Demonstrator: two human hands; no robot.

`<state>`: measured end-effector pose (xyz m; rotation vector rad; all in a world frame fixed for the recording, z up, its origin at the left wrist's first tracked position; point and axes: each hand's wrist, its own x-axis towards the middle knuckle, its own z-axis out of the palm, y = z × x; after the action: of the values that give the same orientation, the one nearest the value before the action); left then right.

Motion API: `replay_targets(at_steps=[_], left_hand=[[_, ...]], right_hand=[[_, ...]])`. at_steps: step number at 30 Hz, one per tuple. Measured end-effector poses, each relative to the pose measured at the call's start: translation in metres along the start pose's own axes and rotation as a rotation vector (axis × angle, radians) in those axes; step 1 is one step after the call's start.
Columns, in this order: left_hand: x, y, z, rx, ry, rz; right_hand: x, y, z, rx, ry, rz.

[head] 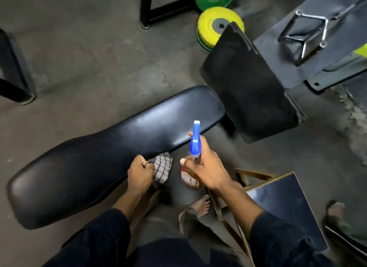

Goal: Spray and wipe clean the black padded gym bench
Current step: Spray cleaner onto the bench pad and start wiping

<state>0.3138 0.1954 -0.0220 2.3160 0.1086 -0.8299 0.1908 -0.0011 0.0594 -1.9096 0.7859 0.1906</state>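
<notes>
**Spray bottle raised over the black pad, cloth waiting at its near edge**

The bench (111, 147) is the largest thing in view: a long black padded top lying slantwise across the grey floor (79, 58), its far end just beside a second, matte black pad (248, 87). Its smooth, glossy cover looks like vinyl over foam, so it should give a little under pressure yet stay put on its frame; it needs no holding, only firm strokes. Once wet it will likely be slick.

The spray bottle (195, 141) is light and rigid, with a blue trigger head and a clear body. The right hand (200, 167) has its grip closed round the neck, nozzle aimed out over the pad's far half. That neck is the sensible place to hold it, a finger free for the trigger.

The checked cloth (161, 167) is soft and limp, bunched in the closed grip of the left hand (140, 173), touching the pad's near edge. It is best held wadded, as here.

A pale label low on the bottle is mostly hidden by the hand; no writing or brand can be read anywhere.
</notes>
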Motion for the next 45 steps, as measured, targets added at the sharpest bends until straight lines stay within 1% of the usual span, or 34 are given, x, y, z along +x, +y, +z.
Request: replay_targets(at_steps=[4, 7, 11, 15, 17, 19, 21, 22, 24, 26, 28, 32, 34, 37, 41, 43, 45], left_hand=[[0.040, -0.003, -0.039, 0.007, 0.001, -0.003], [0.064, -0.004, -0.060, -0.018, 0.013, -0.006], [0.092, -0.013, -0.072, -0.050, 0.047, -0.013], [0.117, -0.028, -0.067, -0.044, 0.072, -0.048], [0.127, -0.037, -0.062, 0.028, 0.026, -0.066], [0.135, -0.048, -0.057, 0.198, -0.030, -0.061], [0.142, -0.058, -0.050, 0.465, -0.029, 0.056], [0.144, -0.059, -0.045, 0.551, 0.008, 0.135], [0.153, -0.056, -0.032, 0.607, 0.072, 0.302], [0.169, -0.051, -0.015, 0.620, 0.104, 0.434], [0.188, -0.050, 0.001, 0.651, 0.107, 0.497], [0.213, -0.064, 0.034, 0.770, 0.072, 0.521], [0.216, -0.076, 0.050, 0.828, 0.124, 0.542], [0.219, -0.087, 0.063, 0.836, 0.224, 0.529], [0.223, -0.091, 0.068, 0.857, 0.252, 0.530], [0.223, -0.095, 0.068, 0.859, 0.275, 0.547], [0.226, -0.099, 0.069, 0.858, 0.296, 0.563]], right_hand=[[0.026, -0.030, 0.026, -0.009, -0.055, 0.010], [0.043, -0.040, 0.040, -0.016, -0.088, 0.008], [0.063, -0.034, 0.059, -0.034, -0.107, 0.039], [0.083, -0.014, 0.082, -0.063, -0.123, 0.049], [0.095, -0.006, 0.094, -0.084, -0.117, 0.041], [0.108, 0.004, 0.110, -0.085, -0.121, 0.032], [0.119, 0.017, 0.126, -0.062, -0.123, 0.033], [0.123, 0.022, 0.134, -0.064, -0.122, 0.036], [0.133, 0.033, 0.148, -0.094, -0.113, 0.049], [0.143, 0.044, 0.159, -0.144, -0.087, 0.054], [0.152, 0.055, 0.166, -0.184, -0.066, 0.047], [0.158, 0.080, 0.171, -0.206, 0.008, 0.022], [0.161, 0.092, 0.171, -0.213, 0.055, 0.015], [0.167, 0.107, 0.175, -0.196, 0.087, 0.015], [0.175, 0.119, 0.185, -0.167, 0.117, 0.076], [0.179, 0.120, 0.186, -0.132, 0.206, 0.154], [0.184, 0.124, 0.181, -0.097, 0.366, 0.253]])
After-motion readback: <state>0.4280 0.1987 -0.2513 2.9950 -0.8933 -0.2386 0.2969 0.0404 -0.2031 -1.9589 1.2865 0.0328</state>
